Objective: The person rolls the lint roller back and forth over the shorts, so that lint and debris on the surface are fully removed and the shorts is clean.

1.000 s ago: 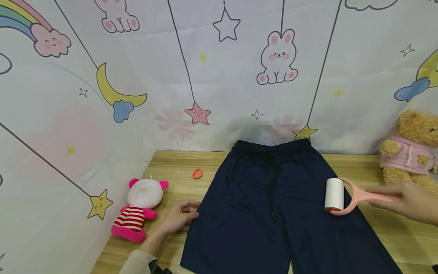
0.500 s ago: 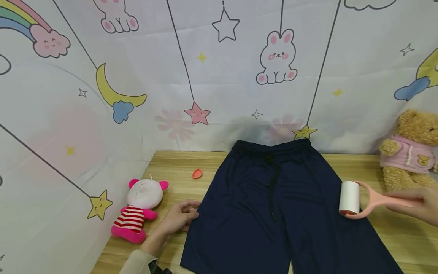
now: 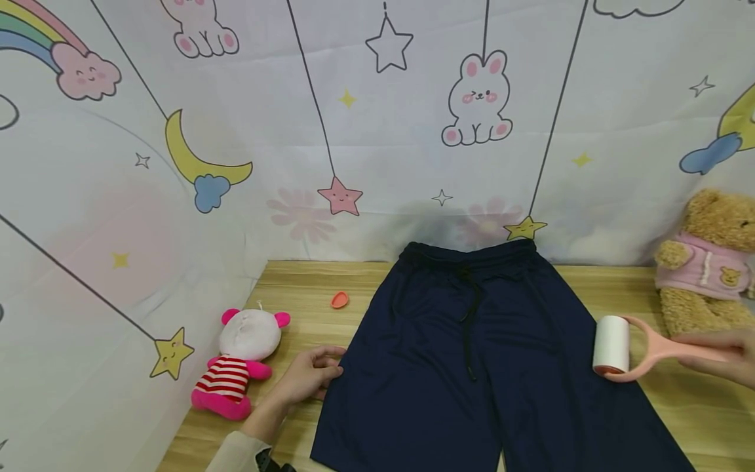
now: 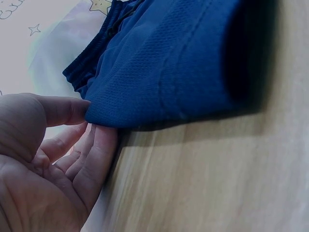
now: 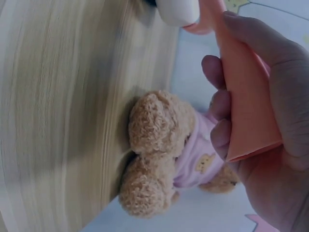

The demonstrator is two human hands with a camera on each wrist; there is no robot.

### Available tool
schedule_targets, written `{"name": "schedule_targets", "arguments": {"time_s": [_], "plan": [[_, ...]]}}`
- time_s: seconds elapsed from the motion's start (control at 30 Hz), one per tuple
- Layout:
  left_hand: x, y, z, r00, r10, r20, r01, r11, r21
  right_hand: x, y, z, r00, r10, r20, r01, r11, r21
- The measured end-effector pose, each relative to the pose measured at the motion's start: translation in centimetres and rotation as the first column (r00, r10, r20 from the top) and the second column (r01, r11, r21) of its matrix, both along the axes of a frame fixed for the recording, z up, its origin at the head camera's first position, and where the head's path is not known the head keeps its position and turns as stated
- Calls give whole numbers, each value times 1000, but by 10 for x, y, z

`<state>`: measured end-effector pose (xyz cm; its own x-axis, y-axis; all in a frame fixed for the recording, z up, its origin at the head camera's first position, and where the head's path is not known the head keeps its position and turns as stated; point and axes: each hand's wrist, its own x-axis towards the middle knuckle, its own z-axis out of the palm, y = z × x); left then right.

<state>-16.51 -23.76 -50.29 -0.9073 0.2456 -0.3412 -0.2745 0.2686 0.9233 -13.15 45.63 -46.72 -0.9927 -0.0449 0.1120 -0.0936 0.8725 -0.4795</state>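
Observation:
Navy drawstring shorts (image 3: 448,354) lie spread out, waistband toward the back wall. My left hand (image 3: 307,375) is at their left side edge. In the left wrist view its thumb (image 4: 67,111) lies on top of the fabric (image 4: 145,87) and the fingers go beneath, pinching the edge. My right hand (image 3: 734,339) grips a lint roller with a peach handle (image 5: 248,96), fingers curled round it. The roller's white roll (image 3: 611,344) overlaps the right side edge of the shorts in the head view.
A pink-and-white plush toy (image 3: 236,364) in a striped shirt lies left of the left hand. Behind it on the wooden table (image 3: 307,282) is a small coral oval piece (image 3: 339,300). A teddy bear (image 3: 704,269) sits at the back right. A printed cloth (image 3: 407,131) forms the walls.
My right hand has moved the lint roller rightward across the shorts to their right side edge, slowing lately. The left hand and the shorts have stayed in place.

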Motion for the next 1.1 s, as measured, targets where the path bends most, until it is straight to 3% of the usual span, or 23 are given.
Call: {"name": "schedule_targets", "arguments": {"time_s": [0.13, 0.23, 0.5, 0.63, 0.83, 1.1], "plan": [[0, 0, 0, 1000, -1, -2, 1, 1000, -1, 1, -8, 10, 999, 32, -15, -32, 999, 40], [0, 0, -1, 1000, -1, -4, 1, 1000, -4, -1, -13, 10, 999, 18, -35, -14, 995, 104], [0, 0, -1, 1000, 1, -2, -1, 1000, -11, -8, -26, 12, 998, 60, 35, -65, 985, 160], [0, 0, -1, 1000, 4, 0, -4, 1000, -15, -14, -34, 10, 989, 120, 84, -128, 987, 98], [0, 0, -1, 1000, 4, -2, -4, 1000, -18, -22, -47, 2, 975, 214, 54, -213, 977, -14], [-1, 0, -2, 1000, 12, 3, -12, 1000, -22, -35, -73, 1, 953, 276, 122, -252, 950, -184]]}}
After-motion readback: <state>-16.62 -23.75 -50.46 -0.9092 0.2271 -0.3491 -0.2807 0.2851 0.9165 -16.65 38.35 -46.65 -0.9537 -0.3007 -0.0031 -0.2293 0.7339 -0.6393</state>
